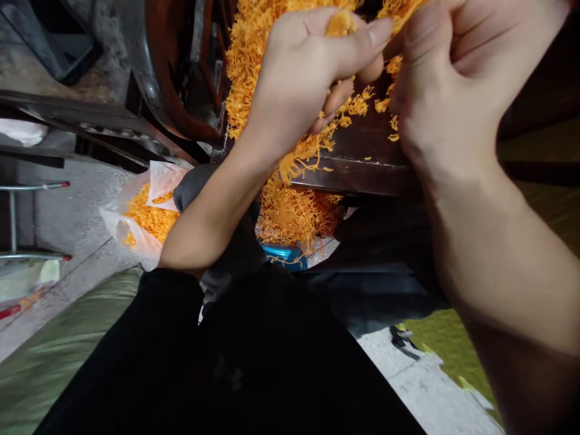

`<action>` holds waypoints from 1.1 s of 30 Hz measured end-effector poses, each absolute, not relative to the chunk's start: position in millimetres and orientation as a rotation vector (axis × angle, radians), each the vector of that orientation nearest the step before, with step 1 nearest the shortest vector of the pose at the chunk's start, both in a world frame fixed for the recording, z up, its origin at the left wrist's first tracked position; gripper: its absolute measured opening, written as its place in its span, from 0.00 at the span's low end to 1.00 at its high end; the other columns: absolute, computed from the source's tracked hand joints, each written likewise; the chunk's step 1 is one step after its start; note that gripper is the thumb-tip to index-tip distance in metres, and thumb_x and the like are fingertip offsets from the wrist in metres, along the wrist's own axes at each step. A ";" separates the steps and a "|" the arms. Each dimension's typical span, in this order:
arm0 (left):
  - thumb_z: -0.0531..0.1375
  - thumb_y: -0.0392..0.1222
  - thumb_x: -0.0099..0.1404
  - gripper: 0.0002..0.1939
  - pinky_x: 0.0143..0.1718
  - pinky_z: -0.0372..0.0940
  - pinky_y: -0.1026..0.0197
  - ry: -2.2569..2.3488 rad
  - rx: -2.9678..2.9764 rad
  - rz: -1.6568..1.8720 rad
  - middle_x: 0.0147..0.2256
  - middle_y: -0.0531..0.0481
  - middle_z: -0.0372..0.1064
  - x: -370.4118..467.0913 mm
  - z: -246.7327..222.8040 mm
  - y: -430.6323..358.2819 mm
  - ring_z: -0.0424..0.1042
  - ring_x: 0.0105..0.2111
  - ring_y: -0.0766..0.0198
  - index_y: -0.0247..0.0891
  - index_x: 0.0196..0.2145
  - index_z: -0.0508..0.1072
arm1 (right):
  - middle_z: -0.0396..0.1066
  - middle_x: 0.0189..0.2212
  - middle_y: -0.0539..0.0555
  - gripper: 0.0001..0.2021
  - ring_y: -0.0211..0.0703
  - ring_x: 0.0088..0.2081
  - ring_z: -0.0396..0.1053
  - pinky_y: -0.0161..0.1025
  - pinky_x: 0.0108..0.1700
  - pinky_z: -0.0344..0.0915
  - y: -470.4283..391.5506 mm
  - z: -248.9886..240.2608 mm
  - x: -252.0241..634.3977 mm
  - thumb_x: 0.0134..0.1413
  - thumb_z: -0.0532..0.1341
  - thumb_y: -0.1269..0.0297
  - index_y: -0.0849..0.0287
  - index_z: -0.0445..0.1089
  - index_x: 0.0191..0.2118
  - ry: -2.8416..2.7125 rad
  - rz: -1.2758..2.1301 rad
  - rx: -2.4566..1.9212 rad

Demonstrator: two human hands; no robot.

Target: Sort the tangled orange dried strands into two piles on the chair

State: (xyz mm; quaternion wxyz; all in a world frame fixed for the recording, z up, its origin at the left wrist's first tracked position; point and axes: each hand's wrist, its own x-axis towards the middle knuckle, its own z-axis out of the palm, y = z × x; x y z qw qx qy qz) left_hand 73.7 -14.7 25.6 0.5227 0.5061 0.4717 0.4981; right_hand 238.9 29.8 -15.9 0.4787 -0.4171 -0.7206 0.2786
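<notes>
My left hand (303,72) is closed around small orange stringy pieces, and a bit of orange shows above its thumb. Beside it, my right hand (444,90) is pinched shut at the top right; its fingertips are partly hidden, and I cannot make out what is in them. Behind and under both hands spreads a heap of tangled orange pieces (247,66) on a dark wooden surface (357,172). Loose orange pieces (357,104) hang or lie just below the left fingers. More orange strands (290,217) lie below the wooden edge, over a blue container (285,255).
On the floor at left stands a whitish plastic bag (113,217) with orange bits inside. A dark phone-like device (54,45) lies at the upper left. A curved wooden armrest (154,66) flanks the heap, and a metal frame (13,220) stands at far left.
</notes>
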 end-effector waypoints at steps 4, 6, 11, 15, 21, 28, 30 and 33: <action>0.57 0.35 0.74 0.18 0.21 0.52 0.72 1.053 1.159 1.232 0.17 0.58 0.56 67.7 22.2 -12.0 0.56 0.13 0.80 0.31 0.24 0.71 | 0.63 0.23 0.51 0.27 0.32 0.26 0.59 0.37 0.33 0.55 31.2 -14.8 237.3 0.68 0.57 0.44 0.64 0.79 0.32 -1.772 0.606 -0.796; 0.57 0.37 0.75 0.18 0.20 0.50 0.71 1.024 1.136 1.240 0.16 0.59 0.52 59.0 23.5 -9.8 0.54 0.13 0.79 0.32 0.25 0.71 | 0.61 0.22 0.49 0.28 0.30 0.25 0.58 0.36 0.31 0.54 36.2 -15.5 242.1 0.68 0.56 0.43 0.63 0.80 0.33 -1.791 0.635 -0.845; 0.52 0.32 0.71 0.21 0.16 0.43 0.65 1.082 1.076 1.654 0.18 0.56 0.43 34.8 21.3 0.6 0.46 0.15 0.73 0.42 0.21 0.69 | 0.62 0.18 0.48 0.28 0.31 0.16 0.55 0.35 0.19 0.46 53.7 -16.2 264.6 0.50 0.62 0.34 0.60 0.74 0.28 -1.409 0.702 -0.902; 0.61 0.40 0.68 0.08 0.22 0.51 0.57 1.243 1.397 1.449 0.21 0.54 0.62 48.4 6.3 0.4 0.57 0.18 0.68 0.42 0.31 0.77 | 0.76 0.34 0.55 0.19 0.34 0.27 0.68 0.35 0.31 0.64 29.3 -2.7 260.1 0.70 0.60 0.52 0.63 0.78 0.49 -1.712 0.620 -0.845; 0.61 0.32 0.56 0.37 0.34 0.52 0.56 1.449 2.030 1.150 0.23 0.55 0.62 69.7 -5.1 -1.3 0.57 0.25 0.58 0.29 0.65 0.65 | 0.75 0.40 0.56 0.26 0.44 0.45 0.73 0.41 0.49 0.67 -2.5 8.7 234.7 0.73 0.53 0.50 0.60 0.70 0.65 -2.266 0.206 -0.823; 0.60 0.28 0.54 0.51 0.35 0.58 0.59 1.409 2.101 1.019 0.39 0.51 0.77 56.9 -13.0 12.6 0.62 0.23 0.64 0.34 0.74 0.49 | 0.76 0.35 0.51 0.10 0.41 0.38 0.73 0.40 0.43 0.68 -8.2 4.3 239.5 0.68 0.62 0.60 0.58 0.78 0.39 -2.003 0.351 -0.910; 0.61 0.29 0.57 0.44 0.40 0.64 0.58 1.425 2.073 1.057 0.57 0.49 0.74 51.7 -13.1 17.1 0.65 0.25 0.66 0.41 0.71 0.59 | 0.74 0.35 0.53 0.12 0.42 0.40 0.72 0.42 0.47 0.68 -17.1 12.2 242.0 0.70 0.60 0.59 0.59 0.77 0.38 -1.900 0.246 -0.860; 0.62 0.35 0.63 0.35 0.40 0.68 0.58 1.437 1.995 1.195 0.46 0.47 0.79 51.3 -6.8 15.7 0.67 0.23 0.66 0.35 0.67 0.64 | 0.74 0.37 0.54 0.14 0.42 0.41 0.72 0.42 0.50 0.68 -20.2 23.2 244.9 0.71 0.58 0.57 0.59 0.78 0.42 -1.798 0.229 -0.837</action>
